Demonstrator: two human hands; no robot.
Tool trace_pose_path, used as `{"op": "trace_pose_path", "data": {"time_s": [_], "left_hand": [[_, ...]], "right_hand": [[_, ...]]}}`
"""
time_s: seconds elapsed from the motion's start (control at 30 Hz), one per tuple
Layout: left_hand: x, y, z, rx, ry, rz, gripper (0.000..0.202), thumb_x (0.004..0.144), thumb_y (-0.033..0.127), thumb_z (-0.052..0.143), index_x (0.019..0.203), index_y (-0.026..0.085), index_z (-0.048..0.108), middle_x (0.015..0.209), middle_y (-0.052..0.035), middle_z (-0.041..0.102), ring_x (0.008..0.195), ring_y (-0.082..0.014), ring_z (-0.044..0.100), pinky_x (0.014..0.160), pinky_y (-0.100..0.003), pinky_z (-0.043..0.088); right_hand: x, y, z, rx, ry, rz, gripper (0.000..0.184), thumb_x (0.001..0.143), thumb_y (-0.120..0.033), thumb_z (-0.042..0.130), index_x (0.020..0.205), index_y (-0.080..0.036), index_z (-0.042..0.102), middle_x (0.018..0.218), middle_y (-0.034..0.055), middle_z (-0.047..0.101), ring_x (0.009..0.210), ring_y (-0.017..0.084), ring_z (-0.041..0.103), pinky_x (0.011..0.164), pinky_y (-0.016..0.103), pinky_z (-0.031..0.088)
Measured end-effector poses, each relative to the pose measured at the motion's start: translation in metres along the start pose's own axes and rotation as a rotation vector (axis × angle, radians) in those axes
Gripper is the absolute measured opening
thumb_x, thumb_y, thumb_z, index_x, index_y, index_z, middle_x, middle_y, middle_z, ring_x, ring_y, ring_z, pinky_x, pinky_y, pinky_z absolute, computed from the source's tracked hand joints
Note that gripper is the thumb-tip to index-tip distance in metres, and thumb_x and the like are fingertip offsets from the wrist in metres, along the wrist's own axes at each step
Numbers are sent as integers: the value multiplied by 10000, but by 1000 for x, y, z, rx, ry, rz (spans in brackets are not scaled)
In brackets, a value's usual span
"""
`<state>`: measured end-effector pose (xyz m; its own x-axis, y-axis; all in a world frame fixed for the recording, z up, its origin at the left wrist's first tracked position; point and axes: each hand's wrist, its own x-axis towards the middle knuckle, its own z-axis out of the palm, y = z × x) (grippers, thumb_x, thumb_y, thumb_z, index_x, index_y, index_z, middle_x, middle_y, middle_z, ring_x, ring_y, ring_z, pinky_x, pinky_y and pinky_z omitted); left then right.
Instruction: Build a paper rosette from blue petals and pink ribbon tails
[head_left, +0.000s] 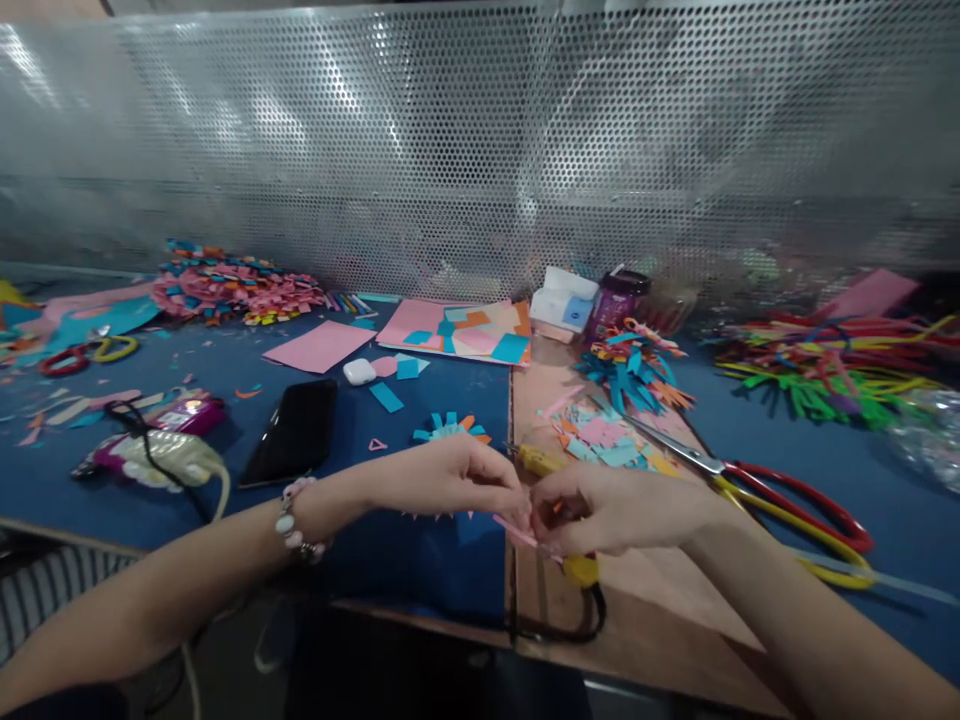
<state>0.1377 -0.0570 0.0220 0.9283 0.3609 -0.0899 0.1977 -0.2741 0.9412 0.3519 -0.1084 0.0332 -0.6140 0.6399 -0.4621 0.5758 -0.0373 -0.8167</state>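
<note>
Near the table's front edge, my left hand (457,475) and my right hand (619,505) meet with fingertips closed. Between them they pinch a narrow pink strip (519,532), whose upper part is hidden by the fingers. Under my right hand lies a yellow-handled corded tool (541,461) with a thin metal tip, like a soldering iron. Just beyond my left hand is a blue and orange fringed piece (450,428), partly covered by the hand. A small pink triangle (377,445) rests on the blue surface to the left.
Large red-and-yellow-handled scissors (720,467) lie right of my right hand. A black phone (292,430) and a white earbud case (359,372) are on the left. Paper scraps (600,435), a fringed bundle (634,370) and pink sheets (319,346) lie farther back, before a perforated metal panel (450,130).
</note>
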Motion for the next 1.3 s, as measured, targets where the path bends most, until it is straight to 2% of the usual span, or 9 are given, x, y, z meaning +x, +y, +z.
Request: {"op": "trace_pose_path", "data": {"time_s": [0.1,0.2,0.37,0.47,0.57,0.73,1.03,1.3], "left_hand": [[2,4,-1,-17,-76,30,155,850,240,627,926,134,712,896,-62,739,877,-159,668,773,-226,491],[1,2,-1,-23,-85,61,146,822,216,664,933,141,722,924,-63,735,902,-162,666,810,-234,487],[-2,-4,-3,55,-27,67,136,795,228,698,909,162,731,913,-43,718,857,-138,643,767,-220,466],[-3,-6,-3,77,-17,115,103,768,211,725,860,169,744,878,-33,701,833,-125,616,715,-204,439],[-4,-6,-2,71,-22,89,98,757,216,736,844,174,751,820,-23,691,767,-113,592,636,-197,403],[-7,-9,-1,43,-18,39,132,755,256,737,859,177,756,824,-35,702,777,-137,610,687,-219,438],[-10,-12,-2,-18,-12,15,163,745,262,739,861,147,738,838,-53,727,788,-149,650,735,-232,487],[-12,-15,-5,-12,44,44,186,764,289,720,870,136,720,838,-58,715,772,-142,629,667,-222,460]], "right_hand": [[-2,1,0,5,22,20,124,787,-292,621,843,-181,614,657,-54,508,514,46,411,386,123,297],[-2,4,1,71,26,5,135,805,-318,624,849,-193,600,641,-68,487,482,36,406,387,125,297],[2,8,3,159,19,-84,217,814,-395,637,844,-183,607,676,-59,503,529,46,411,453,157,321],[3,6,6,116,16,-148,219,798,-383,659,827,-169,622,711,-43,524,612,67,438,542,187,348],[4,5,8,98,-2,-174,209,794,-362,663,822,-159,624,735,-30,551,643,77,464,593,208,363],[5,8,11,116,-12,-196,217,791,-366,671,825,-155,634,765,-14,580,659,83,475,615,222,375],[8,7,13,248,114,-194,273,766,-433,694,820,-169,653,641,-36,525,564,78,456,521,204,361],[11,4,21,299,255,-222,276,777,-445,686,817,-176,636,713,-18,575,619,94,518,516,196,396]]}}
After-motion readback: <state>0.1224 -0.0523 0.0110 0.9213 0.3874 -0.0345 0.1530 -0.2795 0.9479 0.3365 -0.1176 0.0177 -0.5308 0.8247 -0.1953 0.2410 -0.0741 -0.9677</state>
